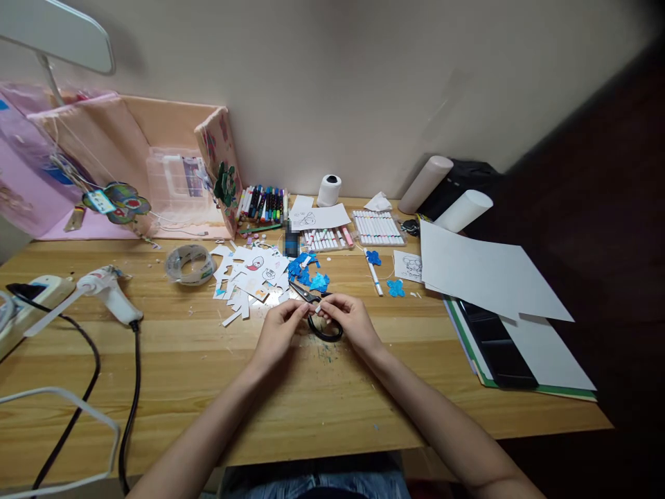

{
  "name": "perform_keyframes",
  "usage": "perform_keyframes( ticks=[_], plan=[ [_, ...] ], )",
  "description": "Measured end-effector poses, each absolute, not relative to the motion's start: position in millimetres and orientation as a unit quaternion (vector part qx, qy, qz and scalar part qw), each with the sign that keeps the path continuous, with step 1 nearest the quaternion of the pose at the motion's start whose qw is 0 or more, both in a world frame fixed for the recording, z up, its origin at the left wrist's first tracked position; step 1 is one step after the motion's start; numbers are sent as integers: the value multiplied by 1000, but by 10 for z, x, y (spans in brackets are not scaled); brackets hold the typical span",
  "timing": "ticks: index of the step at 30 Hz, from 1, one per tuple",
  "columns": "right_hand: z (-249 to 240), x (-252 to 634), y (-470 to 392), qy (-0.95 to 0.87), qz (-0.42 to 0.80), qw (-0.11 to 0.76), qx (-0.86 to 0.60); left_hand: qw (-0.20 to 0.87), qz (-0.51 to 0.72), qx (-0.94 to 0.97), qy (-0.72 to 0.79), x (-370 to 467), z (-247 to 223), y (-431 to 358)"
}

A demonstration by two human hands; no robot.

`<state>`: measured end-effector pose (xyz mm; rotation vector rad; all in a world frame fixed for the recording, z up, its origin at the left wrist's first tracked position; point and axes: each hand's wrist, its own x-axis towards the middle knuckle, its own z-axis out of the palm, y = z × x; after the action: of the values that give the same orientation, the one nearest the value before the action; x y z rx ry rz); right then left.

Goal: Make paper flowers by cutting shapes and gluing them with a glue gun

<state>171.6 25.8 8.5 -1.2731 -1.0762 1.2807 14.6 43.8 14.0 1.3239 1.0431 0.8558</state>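
Over the front middle of the table, my left hand [283,329] and my right hand [353,320] come together with fingertips nearly meeting. Between the thumb and fingers of my right hand is a small white piece [318,308], likely paper. My left thumb and fingers are pinched close beside it; what they grip is too small to make out. Black-handled scissors [327,338] lie on the table under both hands, blades pointing away. Just beyond are white paper scraps [242,281], some with drawings, and crumpled blue pieces [318,281].
A tape roll [190,265], a glue gun [111,294] and cables are at left, before a pink fabric-covered box [171,118]. Markers [262,204], a thread cone [329,190] and a marker tray [378,227] stand behind. White sheets [483,270] overlap at right.
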Motion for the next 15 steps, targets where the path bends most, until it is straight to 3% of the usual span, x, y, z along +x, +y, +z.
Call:
perform_keyframes(
  ticks=[11, 15],
  plan=[
    [38, 1751, 277, -510, 470, 470, -546, 593, 364, 552, 459, 165, 104, 466],
    [49, 1835, 252, -635, 364, 365, -576, 570, 391, 536, 484, 101, 156, 517]
  ],
)
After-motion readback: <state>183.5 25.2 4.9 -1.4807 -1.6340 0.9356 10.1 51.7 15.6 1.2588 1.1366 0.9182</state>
